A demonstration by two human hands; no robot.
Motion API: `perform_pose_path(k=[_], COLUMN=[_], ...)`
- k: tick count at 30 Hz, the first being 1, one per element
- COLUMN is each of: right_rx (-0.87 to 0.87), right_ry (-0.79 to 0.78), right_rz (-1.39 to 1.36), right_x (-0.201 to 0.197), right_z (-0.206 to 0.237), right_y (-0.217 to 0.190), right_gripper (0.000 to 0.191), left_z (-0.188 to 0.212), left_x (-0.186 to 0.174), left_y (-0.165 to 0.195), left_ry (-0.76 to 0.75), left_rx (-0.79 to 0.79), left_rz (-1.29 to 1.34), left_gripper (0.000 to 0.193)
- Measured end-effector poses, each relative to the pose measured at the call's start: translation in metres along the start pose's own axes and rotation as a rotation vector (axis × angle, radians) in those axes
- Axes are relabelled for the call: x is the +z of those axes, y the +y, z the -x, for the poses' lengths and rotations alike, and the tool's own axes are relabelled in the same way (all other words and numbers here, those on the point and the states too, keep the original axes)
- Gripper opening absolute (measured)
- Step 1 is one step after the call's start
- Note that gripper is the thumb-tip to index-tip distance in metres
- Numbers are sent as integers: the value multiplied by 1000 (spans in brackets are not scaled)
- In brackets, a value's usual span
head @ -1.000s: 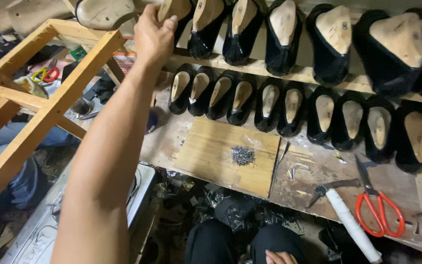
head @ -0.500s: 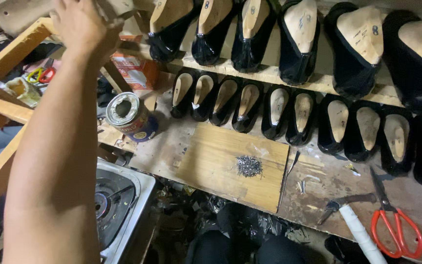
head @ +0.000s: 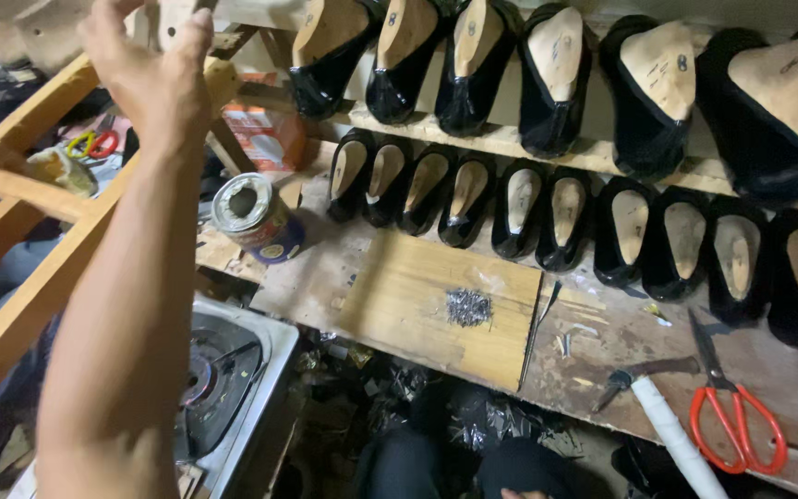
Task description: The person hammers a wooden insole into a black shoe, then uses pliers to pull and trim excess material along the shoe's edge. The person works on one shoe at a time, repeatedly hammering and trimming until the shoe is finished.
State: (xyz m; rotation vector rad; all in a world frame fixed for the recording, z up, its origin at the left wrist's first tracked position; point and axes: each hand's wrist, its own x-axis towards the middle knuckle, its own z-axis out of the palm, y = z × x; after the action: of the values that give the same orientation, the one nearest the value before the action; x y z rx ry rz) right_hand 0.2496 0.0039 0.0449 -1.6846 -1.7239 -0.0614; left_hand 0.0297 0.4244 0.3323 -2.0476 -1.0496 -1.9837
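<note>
— Wooden last (head: 175,18), pale, at the very top of the view above the wooden rack (head: 20,176): is that what the left hand (head: 145,69) is on?

— Yes. The left arm is raised high, and the fingers close round the lower end of that last; most of it is cut off by the frame edge. The grip looks loose, with the thumb side hidden.

— And the right hand?

— Only a sliver of skin at the bottom edge (head: 521,493), near the dark trousers. Whether it grasps anything cannot be told.

— What lies around?

— Two rows of black shoes on lasts (head: 519,199) stand along the shelves to the right. Below them a plywood board (head: 436,310) carries a small heap of tacks (head: 469,307). An open tin can (head: 253,217) stands just left of the board. Farther right on the bench lie a hammer with a white handle (head: 662,420) and red-handled scissors (head: 736,425), close together.
</note>
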Motion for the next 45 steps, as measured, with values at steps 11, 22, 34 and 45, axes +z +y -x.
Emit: perform_pose_path(k=[11,22,34,45], right_rx=[729,764,42,-245], right_ry=[-301,-248,-391,-583], right_rz=[-129,-770,-455,-590], right_x=[-14,22,51,202], right_z=[34,15,-146,-235], right_y=[-28,-81,-111,-287], right_gripper=[22,58,47,36], left_z=[272,468,480,477], left_x=[-159,-184,-190,-182], left_y=[93,224,196,182], left_ry=[-25,-401,-693,-676], left_rx=[-916,-659,-373,-392], left_rz=[639,348,234,215], left_gripper=[51,58,37,26])
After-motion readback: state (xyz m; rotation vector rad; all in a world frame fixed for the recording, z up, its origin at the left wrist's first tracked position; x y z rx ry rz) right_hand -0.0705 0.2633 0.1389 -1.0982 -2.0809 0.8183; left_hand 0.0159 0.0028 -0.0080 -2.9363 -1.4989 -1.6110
